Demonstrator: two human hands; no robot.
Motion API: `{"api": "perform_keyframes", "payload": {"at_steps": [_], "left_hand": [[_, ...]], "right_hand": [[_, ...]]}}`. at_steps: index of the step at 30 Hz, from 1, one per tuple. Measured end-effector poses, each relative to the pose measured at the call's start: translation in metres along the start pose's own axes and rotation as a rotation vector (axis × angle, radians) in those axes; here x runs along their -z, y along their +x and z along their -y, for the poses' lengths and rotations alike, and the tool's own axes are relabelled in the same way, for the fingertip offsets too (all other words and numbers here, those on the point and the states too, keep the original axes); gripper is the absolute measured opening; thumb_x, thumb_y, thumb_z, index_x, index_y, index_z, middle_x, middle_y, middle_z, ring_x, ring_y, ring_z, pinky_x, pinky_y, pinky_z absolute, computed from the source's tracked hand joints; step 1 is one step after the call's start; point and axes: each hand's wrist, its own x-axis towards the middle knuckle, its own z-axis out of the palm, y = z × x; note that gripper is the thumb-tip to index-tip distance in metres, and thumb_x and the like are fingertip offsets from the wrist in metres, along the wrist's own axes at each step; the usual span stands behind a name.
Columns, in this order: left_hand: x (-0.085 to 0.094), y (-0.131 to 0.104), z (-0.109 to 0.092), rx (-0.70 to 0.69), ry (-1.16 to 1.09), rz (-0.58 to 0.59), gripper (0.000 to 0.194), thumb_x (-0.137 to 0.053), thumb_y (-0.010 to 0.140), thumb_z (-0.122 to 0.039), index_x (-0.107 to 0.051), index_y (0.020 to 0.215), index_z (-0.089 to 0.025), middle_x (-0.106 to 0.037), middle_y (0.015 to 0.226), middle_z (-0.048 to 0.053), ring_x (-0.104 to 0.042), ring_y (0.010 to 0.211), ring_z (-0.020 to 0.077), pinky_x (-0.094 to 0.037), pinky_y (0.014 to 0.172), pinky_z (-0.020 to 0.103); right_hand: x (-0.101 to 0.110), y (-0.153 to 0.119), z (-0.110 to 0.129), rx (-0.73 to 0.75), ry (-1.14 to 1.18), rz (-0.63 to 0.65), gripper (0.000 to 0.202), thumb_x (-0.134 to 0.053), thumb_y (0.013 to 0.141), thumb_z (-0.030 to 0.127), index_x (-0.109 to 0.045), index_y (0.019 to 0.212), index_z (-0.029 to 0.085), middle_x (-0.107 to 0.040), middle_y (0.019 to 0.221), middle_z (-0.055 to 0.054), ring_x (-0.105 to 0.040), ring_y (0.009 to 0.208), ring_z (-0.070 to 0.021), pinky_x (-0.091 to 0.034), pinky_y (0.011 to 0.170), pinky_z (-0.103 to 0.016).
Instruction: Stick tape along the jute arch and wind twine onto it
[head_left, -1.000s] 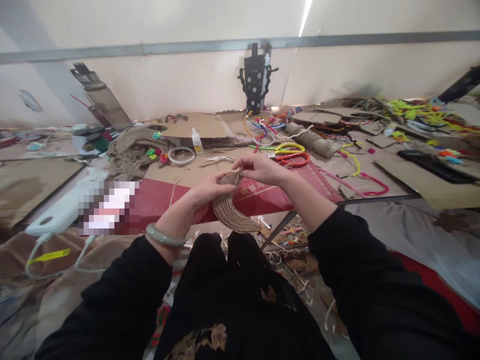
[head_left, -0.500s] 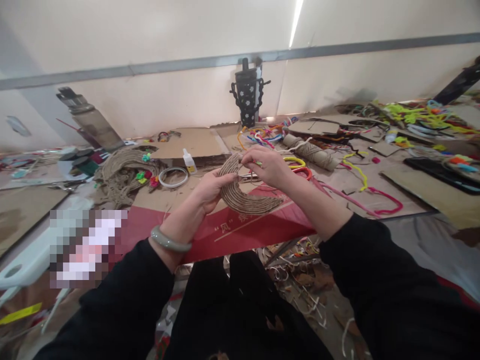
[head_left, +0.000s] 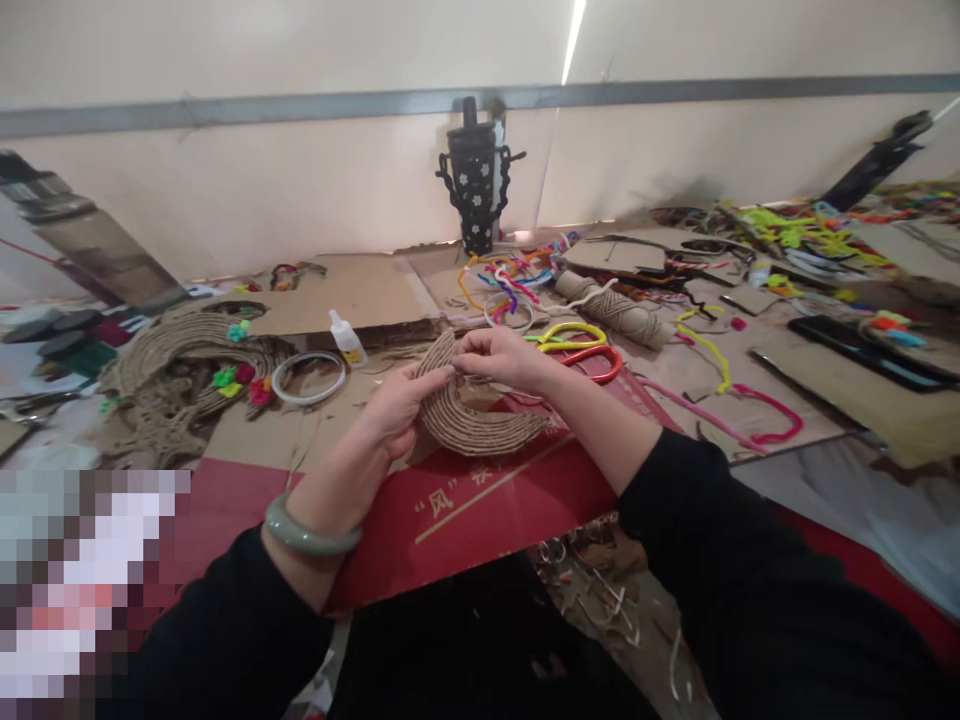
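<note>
A crescent-shaped piece of coiled jute twine (head_left: 480,430) is held above a red cardboard sheet (head_left: 480,530). My left hand (head_left: 394,410), with a pale green bangle at the wrist, is closed on the crescent's left side, thumb pressed on its face. The fingers of my right hand (head_left: 499,357) are pinched together at the crescent's upper inner edge, against my left thumb tip. They appear to hold a strand of the twine, though the fingertips mostly hide it. Scissors (head_left: 581,350) with yellow and red handles lie just beyond my right wrist.
To the left are a glue bottle (head_left: 347,340), a tape ring (head_left: 309,378) and another coiled twine piece (head_left: 187,350). A twine roll (head_left: 615,308), bright pipe cleaners (head_left: 772,415) and a phone (head_left: 874,352) lie right. A flowered black tumbler (head_left: 474,185) stands by the wall.
My right hand has come down from just above the crescent's top to its inner edge, closer to my left thumb. The camera view has shifted, and the crescent sits slightly lower in it.
</note>
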Motion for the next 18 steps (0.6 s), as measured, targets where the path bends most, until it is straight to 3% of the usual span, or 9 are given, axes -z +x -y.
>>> {"api": "perform_keyframes", "payload": {"at_steps": [4, 7, 9, 11, 13, 15, 18], "left_hand": [[0.004, 0.003, -0.001, 0.005, 0.036, -0.009, 0.011, -0.076, 0.069, -0.005, -0.071, 0.079, -0.009, -0.073, 0.065, 0.004, -0.067, 0.055, 0.0127, -0.056, 0.057, 0.022], [0.005, 0.003, -0.004, -0.013, 0.027, -0.082, 0.007, -0.074, 0.071, -0.005, -0.070, 0.075, -0.009, -0.072, 0.064, 0.004, -0.067, 0.054, 0.0127, -0.056, 0.057, 0.022], [0.004, 0.002, -0.006, -0.018, 0.008, -0.121, 0.007, -0.073, 0.071, -0.004, -0.069, 0.072, -0.009, -0.071, 0.062, 0.004, -0.066, 0.053, 0.0124, -0.057, 0.056, 0.021], [0.004, 0.001, -0.007, -0.010, -0.001, -0.126, 0.007, -0.072, 0.073, -0.003, -0.069, 0.072, -0.009, -0.071, 0.061, 0.003, -0.066, 0.052, 0.0118, -0.057, 0.055, 0.021], [0.004, 0.000, -0.007, -0.010, -0.001, -0.107, 0.007, -0.071, 0.074, -0.003, -0.069, 0.073, -0.009, -0.071, 0.061, 0.003, -0.066, 0.052, 0.0116, -0.057, 0.056, 0.021], [0.005, 0.000, -0.007, -0.024, 0.007, -0.080, 0.007, -0.073, 0.075, -0.005, -0.068, 0.072, -0.010, -0.070, 0.061, 0.003, -0.066, 0.052, 0.0109, -0.056, 0.056, 0.020], [0.007, 0.000, -0.005, -0.050, 0.014, -0.045, 0.008, -0.075, 0.075, -0.007, -0.068, 0.073, -0.010, -0.070, 0.061, 0.003, -0.066, 0.053, 0.0104, -0.056, 0.058, 0.020]], "right_hand": [[0.004, 0.000, -0.006, 0.043, -0.017, -0.008, 0.025, -0.062, 0.084, 0.041, -0.064, 0.081, 0.016, -0.065, 0.077, -0.002, -0.055, 0.070, -0.0127, -0.043, 0.068, -0.028], [0.033, -0.011, -0.013, 0.086, -0.246, -0.173, 0.024, -0.055, 0.089, 0.034, -0.069, 0.093, 0.015, -0.071, 0.091, -0.006, -0.061, 0.082, -0.0156, -0.046, 0.076, -0.030], [0.060, -0.026, -0.019, 0.001, -0.524, -0.277, 0.023, -0.053, 0.088, 0.025, -0.071, 0.099, 0.016, -0.073, 0.095, -0.007, -0.064, 0.086, -0.0177, -0.047, 0.081, -0.031], [0.085, -0.043, -0.026, -0.123, -0.800, -0.205, 0.027, -0.051, 0.087, 0.021, -0.073, 0.102, 0.017, -0.075, 0.099, -0.009, -0.066, 0.088, -0.0211, -0.048, 0.081, -0.034], [0.101, -0.058, -0.033, -0.147, -0.915, 0.003, 0.030, -0.055, 0.085, 0.020, -0.072, 0.109, 0.018, -0.075, 0.109, -0.010, -0.067, 0.096, -0.0233, -0.049, 0.084, -0.035], [0.106, -0.066, -0.038, -0.161, -0.978, 0.072, 0.034, -0.059, 0.081, 0.018, -0.072, 0.113, 0.019, -0.074, 0.114, -0.010, -0.068, 0.098, -0.0229, -0.050, 0.084, -0.033], [0.100, -0.076, -0.041, -0.191, -1.055, 0.050, 0.036, -0.062, 0.078, 0.018, -0.071, 0.113, 0.019, -0.074, 0.109, -0.010, -0.069, 0.095, -0.0222, -0.051, 0.081, -0.031]]}}
